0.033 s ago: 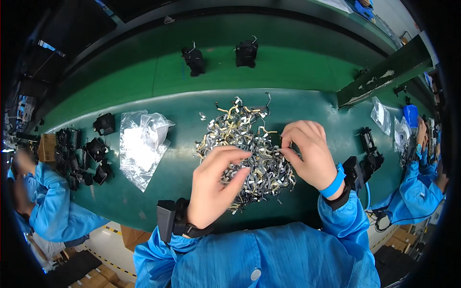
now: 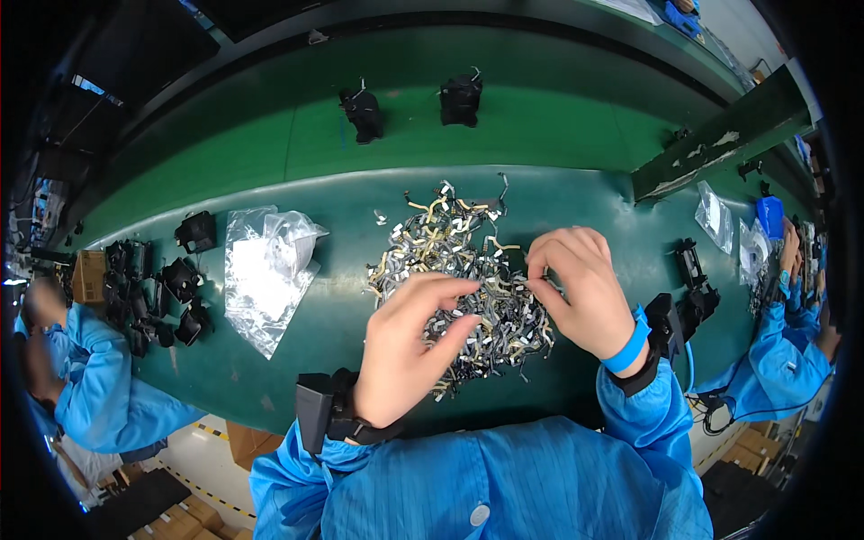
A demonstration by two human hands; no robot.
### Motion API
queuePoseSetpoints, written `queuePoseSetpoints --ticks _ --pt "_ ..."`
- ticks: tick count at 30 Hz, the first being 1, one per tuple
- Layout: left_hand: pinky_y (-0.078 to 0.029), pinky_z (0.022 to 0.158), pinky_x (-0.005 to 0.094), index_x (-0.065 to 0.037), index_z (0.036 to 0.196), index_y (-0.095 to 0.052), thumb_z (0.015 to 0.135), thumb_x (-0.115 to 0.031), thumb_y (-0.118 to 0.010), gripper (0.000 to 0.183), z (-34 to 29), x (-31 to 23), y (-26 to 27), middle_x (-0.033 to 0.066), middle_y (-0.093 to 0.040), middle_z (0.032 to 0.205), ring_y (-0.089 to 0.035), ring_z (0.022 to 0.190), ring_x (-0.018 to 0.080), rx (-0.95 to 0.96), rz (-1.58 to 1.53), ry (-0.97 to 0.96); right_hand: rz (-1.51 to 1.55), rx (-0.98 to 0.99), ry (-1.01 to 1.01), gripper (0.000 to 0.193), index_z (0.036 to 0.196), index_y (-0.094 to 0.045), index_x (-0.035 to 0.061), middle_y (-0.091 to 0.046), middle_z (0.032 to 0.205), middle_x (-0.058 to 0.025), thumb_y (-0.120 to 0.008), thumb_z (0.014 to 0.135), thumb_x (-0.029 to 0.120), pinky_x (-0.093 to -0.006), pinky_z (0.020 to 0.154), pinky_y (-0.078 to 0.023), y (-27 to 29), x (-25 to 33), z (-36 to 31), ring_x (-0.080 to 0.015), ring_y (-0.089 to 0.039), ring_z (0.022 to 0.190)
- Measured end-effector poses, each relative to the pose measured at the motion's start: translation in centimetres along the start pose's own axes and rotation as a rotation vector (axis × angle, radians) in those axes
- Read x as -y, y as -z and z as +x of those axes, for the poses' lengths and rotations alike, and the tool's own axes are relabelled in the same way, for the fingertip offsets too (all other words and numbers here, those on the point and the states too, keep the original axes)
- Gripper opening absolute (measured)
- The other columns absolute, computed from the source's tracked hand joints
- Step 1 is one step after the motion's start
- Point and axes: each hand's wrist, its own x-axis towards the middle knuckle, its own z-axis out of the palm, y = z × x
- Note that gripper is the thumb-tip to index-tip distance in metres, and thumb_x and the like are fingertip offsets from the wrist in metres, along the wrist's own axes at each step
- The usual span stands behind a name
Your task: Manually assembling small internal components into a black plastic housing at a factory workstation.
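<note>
My left hand (image 2: 400, 346) is shifting slightly rightward over the cables (image 2: 499, 335), its fingertips now coming nearer my right hand (image 2: 583, 281). I judge that this is bringing both hands to bear on one part of the heap. My left thumb and forefinger are standing wide apart, nothing showing between them. My right thumb and forefinger are leaving only a narrow gap; whether they are pinching a cable, I cannot tell. The cables are lying heaped on the bench (image 2: 326, 335) before me, the bag (image 2: 255, 310) resting to their left.
</note>
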Motion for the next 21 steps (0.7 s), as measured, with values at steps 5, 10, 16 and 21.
queuePoseSetpoints --ticks 5,10,16,21 --pt "-0.048 0.062 0.0254 -0.005 0.104 -0.071 0.075 -0.002 -0.077 0.029 0.7 -0.6 -1.2 0.0059 -0.067 0.084 -0.063 0.071 0.0136 0.073 0.006 0.004 0.067 0.19 0.036 0.015 0.084 -0.055 0.0096 -0.056 0.079 -0.0032 -0.067 0.078 0.003 -0.0456 0.099 -0.036 1.2 2.1 0.3 -0.0241 -0.057 0.087" --pt "-0.05 0.064 0.0235 -0.002 0.097 -0.07 0.081 -0.002 -0.074 0.017 0.4 -0.7 -1.1 0.0055 -0.068 0.081 -0.064 0.07 0.01 0.059 -0.058 0.11 0.09 0.213 0.075 0.016 0.087 -0.056 0.0097 -0.057 0.082 -0.003 -0.068 0.077 0.005 -0.0474 0.103 -0.035 1.4 3.0 0.5 -0.0251 -0.057 0.088" --pt "-0.053 0.07 0.0218 0.003 0.097 -0.066 0.091 -0.004 -0.066 0.009 -0.5 -0.2 -0.3 0.0047 -0.07 0.087 -0.066 0.077 0.0088 -0.045 -0.609 0.407 0.287 -0.274 -0.18 0.021 0.088 -0.06 0.0084 -0.06 0.09 -0.0046 -0.072 0.071 0.007 -0.0402 0.088 -0.038 0.4 4.0 -0.6 -0.0271 -0.055 0.091" --pt "-0.055 0.072 0.0233 0.003 0.099 -0.066 0.092 -0.005 -0.066 0.011 -1.0 -0.5 -0.1 0.0066 -0.07 0.087 -0.066 0.078 0.0107 0.006 -0.709 0.446 0.443 0.015 -0.164 0.015 0.083 -0.06 0.0089 -0.061 0.087 -0.0037 -0.07 0.073 0.006 -0.0361 0.081 -0.037 -1.5 4.6 -1.4 -0.0254 -0.055 0.087"
